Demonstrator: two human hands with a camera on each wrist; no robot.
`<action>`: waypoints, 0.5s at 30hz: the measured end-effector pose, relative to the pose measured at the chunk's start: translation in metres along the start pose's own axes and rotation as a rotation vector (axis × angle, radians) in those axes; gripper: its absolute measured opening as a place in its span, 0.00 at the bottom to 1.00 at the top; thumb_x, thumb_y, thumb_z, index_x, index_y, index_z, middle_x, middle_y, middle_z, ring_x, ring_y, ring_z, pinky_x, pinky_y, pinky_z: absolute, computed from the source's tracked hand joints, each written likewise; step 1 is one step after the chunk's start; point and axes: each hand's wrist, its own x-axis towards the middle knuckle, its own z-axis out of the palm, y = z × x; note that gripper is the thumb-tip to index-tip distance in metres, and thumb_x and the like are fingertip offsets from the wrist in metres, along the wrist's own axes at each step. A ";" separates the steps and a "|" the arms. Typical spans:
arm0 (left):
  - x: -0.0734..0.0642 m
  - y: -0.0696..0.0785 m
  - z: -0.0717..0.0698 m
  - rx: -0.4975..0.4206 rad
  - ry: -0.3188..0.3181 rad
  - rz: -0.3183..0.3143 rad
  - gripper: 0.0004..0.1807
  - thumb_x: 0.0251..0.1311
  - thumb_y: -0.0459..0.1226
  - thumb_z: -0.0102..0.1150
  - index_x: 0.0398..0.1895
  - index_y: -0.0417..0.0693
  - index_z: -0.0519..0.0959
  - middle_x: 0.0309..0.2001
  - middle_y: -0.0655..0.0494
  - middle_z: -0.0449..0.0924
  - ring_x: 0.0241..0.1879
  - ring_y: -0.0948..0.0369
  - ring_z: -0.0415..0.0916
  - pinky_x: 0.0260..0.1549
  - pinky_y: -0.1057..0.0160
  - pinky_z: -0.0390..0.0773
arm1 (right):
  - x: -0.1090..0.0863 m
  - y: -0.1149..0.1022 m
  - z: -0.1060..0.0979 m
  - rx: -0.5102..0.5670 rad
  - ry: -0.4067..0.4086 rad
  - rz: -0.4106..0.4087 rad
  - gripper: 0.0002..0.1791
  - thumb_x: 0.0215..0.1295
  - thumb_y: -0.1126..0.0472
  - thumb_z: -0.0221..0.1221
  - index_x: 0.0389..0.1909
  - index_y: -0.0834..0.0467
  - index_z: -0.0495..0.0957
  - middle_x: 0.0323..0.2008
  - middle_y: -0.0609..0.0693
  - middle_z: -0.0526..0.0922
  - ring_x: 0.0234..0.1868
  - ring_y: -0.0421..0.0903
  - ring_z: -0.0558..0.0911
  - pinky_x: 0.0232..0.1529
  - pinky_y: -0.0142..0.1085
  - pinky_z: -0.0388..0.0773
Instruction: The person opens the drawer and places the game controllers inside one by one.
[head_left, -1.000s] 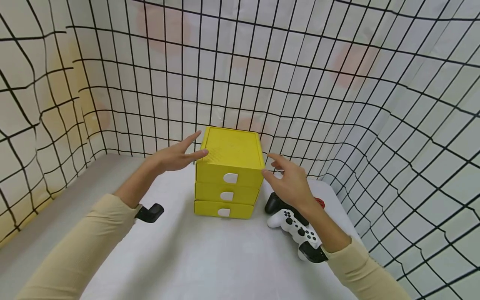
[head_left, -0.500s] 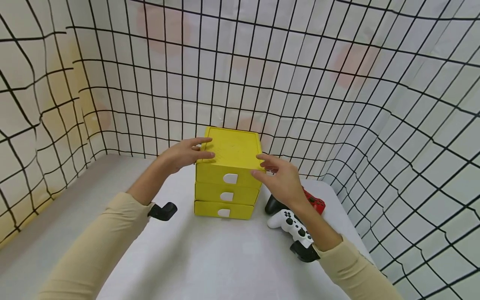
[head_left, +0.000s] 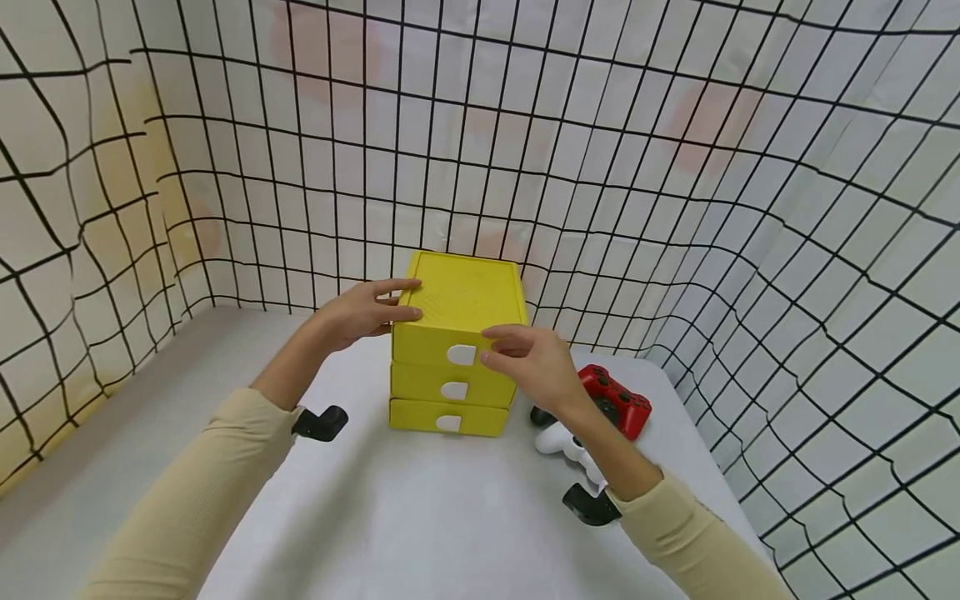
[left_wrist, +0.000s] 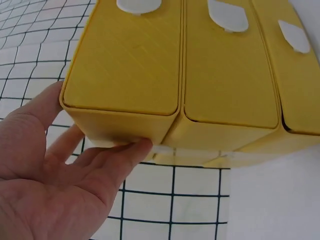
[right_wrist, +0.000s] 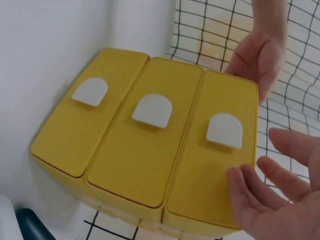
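Observation:
A yellow box of three stacked drawers [head_left: 468,287] stands on the white table, each drawer front bearing a white pull tab. My left hand [head_left: 356,317] rests against its upper left side, thumb and index finger at the top edge. In the left wrist view, the fingers [left_wrist: 117,160] lie along the box's side wall. My right hand [head_left: 542,362] is before the right part of the top drawer [right_wrist: 212,185], beside the top white tab [head_left: 462,355]. Its fingers are loosely bent, fingertips close to the drawer front, holding nothing.
To the right of the box lie a red game controller [head_left: 618,398], a white one [head_left: 570,446] and a black one [head_left: 540,417], partly hidden by the right forearm. Black wire grid [head_left: 337,150] encloses the table at the back and sides.
My right hand has moved left and down from beside the box to the top drawer's front. The left hand has come in against the box's left side. The drawers have not moved.

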 end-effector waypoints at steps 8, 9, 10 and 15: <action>0.001 -0.003 0.000 -0.014 0.017 0.011 0.36 0.68 0.45 0.64 0.78 0.57 0.63 0.79 0.44 0.53 0.78 0.47 0.53 0.69 0.46 0.66 | 0.000 -0.002 0.009 0.007 -0.001 0.037 0.17 0.66 0.57 0.67 0.54 0.56 0.84 0.45 0.53 0.89 0.49 0.51 0.88 0.51 0.45 0.83; 0.001 -0.003 0.001 -0.018 0.022 0.009 0.36 0.68 0.45 0.65 0.77 0.57 0.64 0.79 0.44 0.54 0.78 0.47 0.53 0.69 0.46 0.66 | 0.001 -0.002 0.010 0.004 0.002 0.045 0.17 0.66 0.57 0.67 0.54 0.55 0.85 0.45 0.52 0.89 0.50 0.50 0.87 0.51 0.45 0.83; 0.002 -0.004 0.001 -0.023 0.027 0.007 0.36 0.68 0.45 0.65 0.77 0.57 0.64 0.79 0.44 0.54 0.78 0.47 0.54 0.69 0.46 0.67 | 0.001 -0.002 0.010 0.003 0.004 0.051 0.16 0.66 0.57 0.67 0.54 0.55 0.85 0.46 0.52 0.89 0.50 0.50 0.87 0.51 0.44 0.83; 0.004 -0.006 0.001 -0.039 0.044 -0.006 0.35 0.67 0.45 0.66 0.76 0.58 0.66 0.78 0.44 0.57 0.75 0.48 0.61 0.68 0.47 0.68 | 0.003 0.002 0.015 0.010 0.015 0.047 0.15 0.67 0.59 0.66 0.53 0.55 0.85 0.47 0.52 0.89 0.51 0.50 0.87 0.51 0.44 0.84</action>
